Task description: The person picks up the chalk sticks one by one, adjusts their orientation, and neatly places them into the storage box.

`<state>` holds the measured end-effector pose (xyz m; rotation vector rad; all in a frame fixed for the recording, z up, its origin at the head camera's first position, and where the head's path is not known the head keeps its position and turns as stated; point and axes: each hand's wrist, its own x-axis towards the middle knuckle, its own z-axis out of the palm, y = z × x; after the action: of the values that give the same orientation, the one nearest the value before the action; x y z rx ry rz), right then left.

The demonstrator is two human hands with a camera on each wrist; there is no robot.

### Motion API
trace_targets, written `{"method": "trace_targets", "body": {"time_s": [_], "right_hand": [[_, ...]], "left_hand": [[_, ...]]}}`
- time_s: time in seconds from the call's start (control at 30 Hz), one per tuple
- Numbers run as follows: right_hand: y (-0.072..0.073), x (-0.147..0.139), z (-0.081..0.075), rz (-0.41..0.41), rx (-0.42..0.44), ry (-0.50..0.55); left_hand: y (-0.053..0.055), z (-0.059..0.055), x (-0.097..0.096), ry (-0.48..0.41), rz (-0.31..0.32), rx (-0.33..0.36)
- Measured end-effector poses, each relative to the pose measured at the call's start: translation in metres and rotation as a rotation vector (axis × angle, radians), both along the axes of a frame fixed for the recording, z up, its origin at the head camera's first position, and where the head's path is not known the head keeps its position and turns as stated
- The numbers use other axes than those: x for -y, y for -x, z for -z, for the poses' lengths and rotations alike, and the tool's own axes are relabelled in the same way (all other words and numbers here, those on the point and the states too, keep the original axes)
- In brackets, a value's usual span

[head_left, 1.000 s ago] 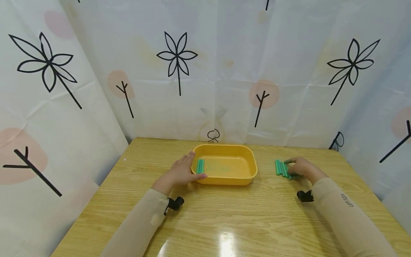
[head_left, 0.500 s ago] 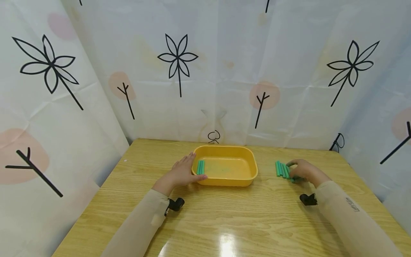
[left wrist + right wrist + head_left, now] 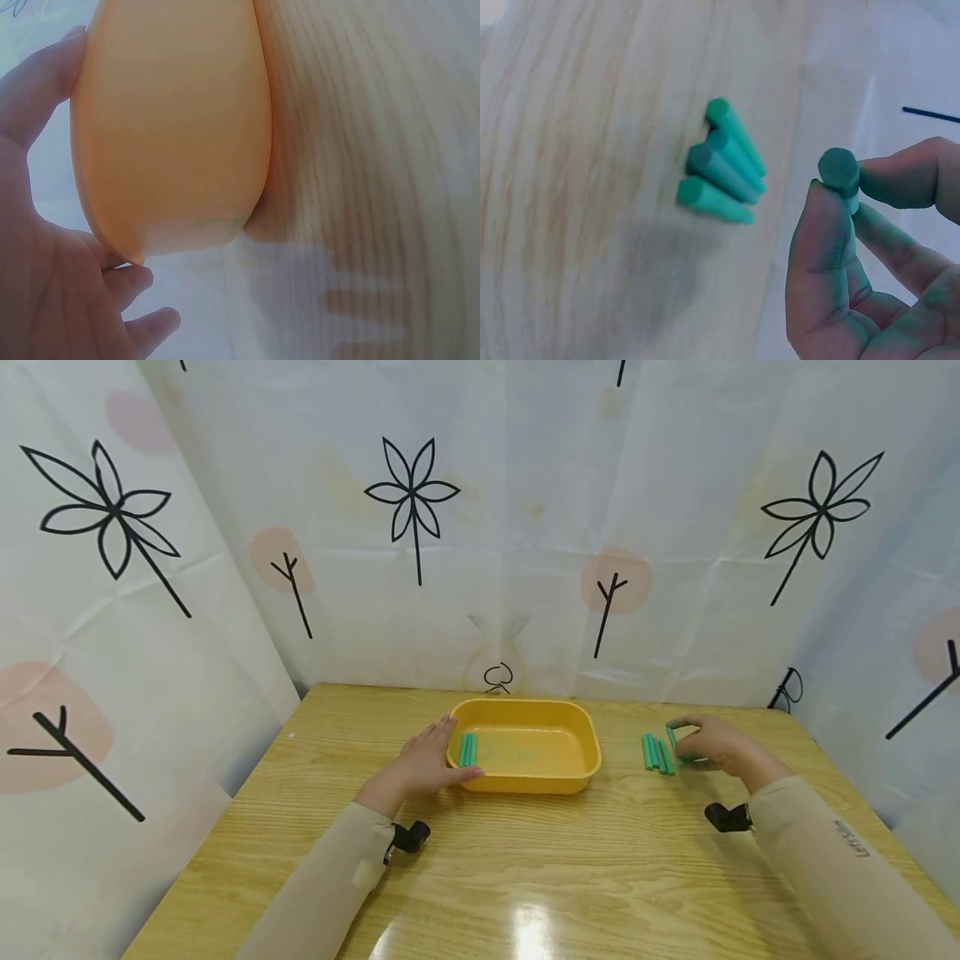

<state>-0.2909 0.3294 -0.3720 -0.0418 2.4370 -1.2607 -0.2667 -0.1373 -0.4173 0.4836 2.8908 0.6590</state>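
My left hand point(image 3: 423, 760) holds the left end of a yellow plastic basin point(image 3: 528, 785), its thumb over the front rim and its fingers at the left rim. Inside, at the left end, green chalk sticks point(image 3: 468, 749) lie side by side. In the right wrist view, my right hand point(image 3: 877, 277) pinches one green chalk stick point(image 3: 840, 169) between thumb and fingers, raised off the table. Several more green chalk sticks point(image 3: 657, 754) lie in a row on the table just left of that hand. Green dust marks the fingers.
The wooden table point(image 3: 480, 860) reaches back to a white curtain point(image 3: 525, 527) printed with flowers and trees. A black cord point(image 3: 785, 689) sits at the back right corner. Bare wood lies between the basin and the chalk row.
My right hand has taken a chalk stick from the right end of the row, lifted it and moved slightly right. The left hand and basin stay in place.
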Motion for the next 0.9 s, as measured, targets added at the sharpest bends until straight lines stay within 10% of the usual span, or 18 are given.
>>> {"method": "trace_targets", "body": {"time_s": [0.9], "right_hand": [[-0.002,0.086,-0.051,-0.049,-0.026,0.244]], "left_hand": [[0.002,0.002,0.001,-0.009,0.003,0.009]]}}
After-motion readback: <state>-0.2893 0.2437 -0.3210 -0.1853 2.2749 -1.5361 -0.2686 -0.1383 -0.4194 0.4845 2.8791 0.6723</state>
